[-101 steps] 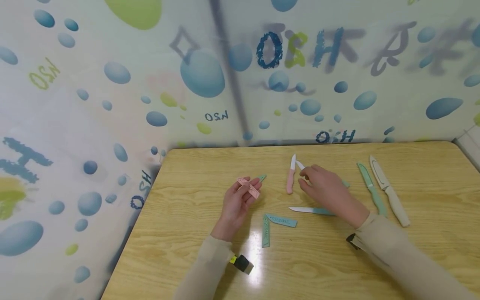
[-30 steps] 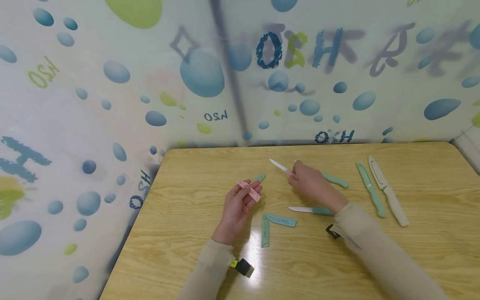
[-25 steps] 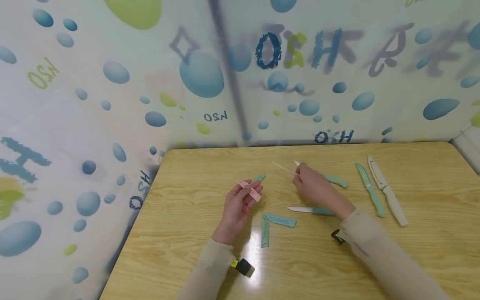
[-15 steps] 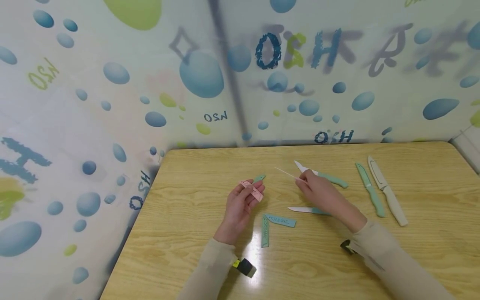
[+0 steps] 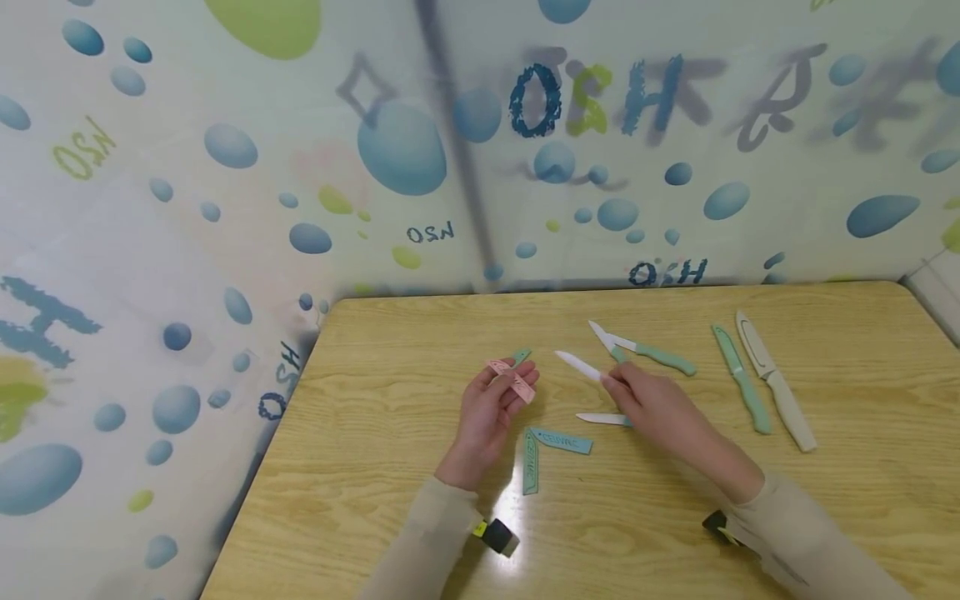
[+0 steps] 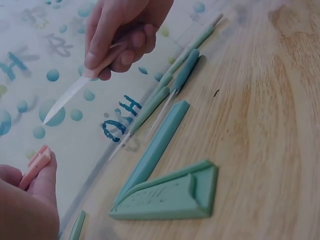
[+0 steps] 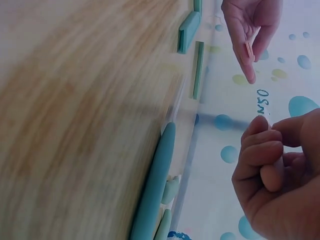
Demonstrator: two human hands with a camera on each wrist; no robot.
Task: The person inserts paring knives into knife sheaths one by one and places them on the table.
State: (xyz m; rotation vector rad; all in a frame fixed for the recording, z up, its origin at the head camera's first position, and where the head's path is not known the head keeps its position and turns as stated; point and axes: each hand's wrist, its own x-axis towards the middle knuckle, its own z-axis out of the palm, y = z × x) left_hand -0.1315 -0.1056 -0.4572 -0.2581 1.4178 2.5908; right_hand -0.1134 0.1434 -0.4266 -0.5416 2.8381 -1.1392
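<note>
My left hand [image 5: 480, 421] pinches a small pink blade sheath [image 5: 521, 390] between thumb and fingers, above the table. My right hand [image 5: 667, 412] grips a knife with a white blade [image 5: 576, 364] by its pink handle [image 6: 107, 61]. The blade points left toward the sheath, with a gap between them. Beyond the left fingers lies a green sheath [image 5: 522, 356], partly hidden. Nearer me, a blue sheath [image 5: 564, 442] and another green sheath [image 5: 531, 467] meet at a corner. Under the right hand lies a blue-handled knife [image 5: 598, 418], its handle mostly covered in the head view.
Past the right hand, two green-handled knives, one bare blade [image 5: 600, 333] and one handle [image 5: 667, 360], lie crossing. Farther right are a sheathed green knife [image 5: 741, 379] and a larger sheathed cream knife [image 5: 780, 392]. A patterned curtain [image 5: 405, 250] stands behind the wooden table [image 5: 337, 500].
The right hand has picked the pink knife up off the table, drawn it back toward me and turned its blade. The left hand has shifted slightly right, still holding the pink sheath.
</note>
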